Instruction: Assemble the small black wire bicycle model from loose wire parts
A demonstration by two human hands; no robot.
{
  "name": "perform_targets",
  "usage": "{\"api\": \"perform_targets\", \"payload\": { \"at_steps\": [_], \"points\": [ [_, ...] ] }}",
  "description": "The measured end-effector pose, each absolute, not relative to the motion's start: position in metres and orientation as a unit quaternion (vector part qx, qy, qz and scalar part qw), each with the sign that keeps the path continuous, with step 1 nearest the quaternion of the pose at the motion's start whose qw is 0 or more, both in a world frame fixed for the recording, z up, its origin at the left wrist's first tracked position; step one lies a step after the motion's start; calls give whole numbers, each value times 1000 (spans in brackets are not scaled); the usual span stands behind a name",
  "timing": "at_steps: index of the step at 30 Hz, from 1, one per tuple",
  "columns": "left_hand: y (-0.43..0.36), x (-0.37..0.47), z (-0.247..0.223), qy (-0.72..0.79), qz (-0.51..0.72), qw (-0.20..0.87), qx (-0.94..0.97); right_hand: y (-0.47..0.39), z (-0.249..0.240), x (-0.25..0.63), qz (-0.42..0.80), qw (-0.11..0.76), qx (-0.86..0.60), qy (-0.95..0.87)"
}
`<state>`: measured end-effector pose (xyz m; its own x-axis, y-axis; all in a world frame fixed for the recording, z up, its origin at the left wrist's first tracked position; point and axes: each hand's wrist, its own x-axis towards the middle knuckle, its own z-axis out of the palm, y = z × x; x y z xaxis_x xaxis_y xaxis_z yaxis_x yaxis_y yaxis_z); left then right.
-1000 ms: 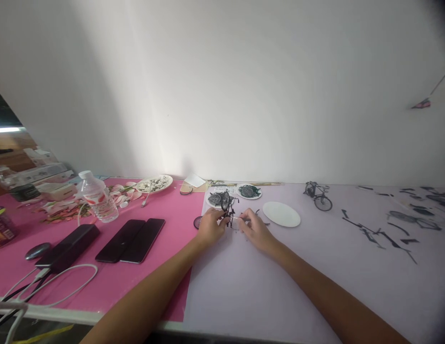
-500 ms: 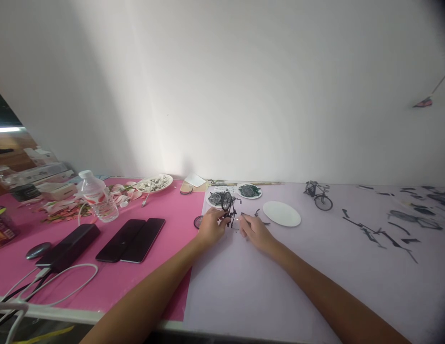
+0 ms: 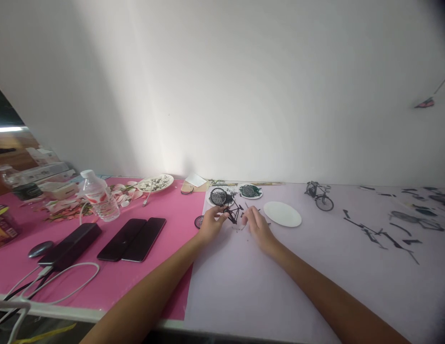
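A small black bicycle frame (image 3: 235, 211) with a wheel at its upper left is pinched between the thumb and fingers of my left hand (image 3: 210, 225). My right hand (image 3: 257, 228) is just right of the frame, fingers bent together on a thin tool or rod (image 3: 245, 223) whose ends are hard to make out. Behind the frame are a plate of black wheels (image 3: 210, 200) and a plate of dark green parts (image 3: 250, 191). A loose wheel (image 3: 198, 221) touches the left hand's edge. Tiny bits lie between the hands.
An empty white plate (image 3: 282, 214) is right of my right hand. Farther right stand a finished small bicycle (image 3: 319, 196) and many flat dark parts (image 3: 380, 233). On the pink left side are two phones (image 3: 143, 240), a bottle (image 3: 99, 197), a black box (image 3: 70, 246) and cables.
The bicycle frame has turned in my left hand, its wheel now tipped to the left. My right hand has shifted slightly right, away from it.
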<state>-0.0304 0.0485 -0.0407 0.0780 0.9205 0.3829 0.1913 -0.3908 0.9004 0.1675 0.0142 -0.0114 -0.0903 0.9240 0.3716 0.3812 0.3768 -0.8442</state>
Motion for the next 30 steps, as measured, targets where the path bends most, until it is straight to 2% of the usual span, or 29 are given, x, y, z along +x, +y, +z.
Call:
{"api": "perform_targets", "payload": {
  "at_steps": [7,12,22,30],
  "points": [
    [41,-27,-36,365,501,430,657,23,-23,164,377,536,-465,-596],
    [39,-25,-37,354,483,445,666,31,-32,166,369,562,-430,-603],
    [31,-23,-38,388,438,403,704,29,-26,167,321,575,-445,-607],
    [31,-21,-38,398,448,367,711,30,-28,168,299,568,-447,-623]
  ]
}}
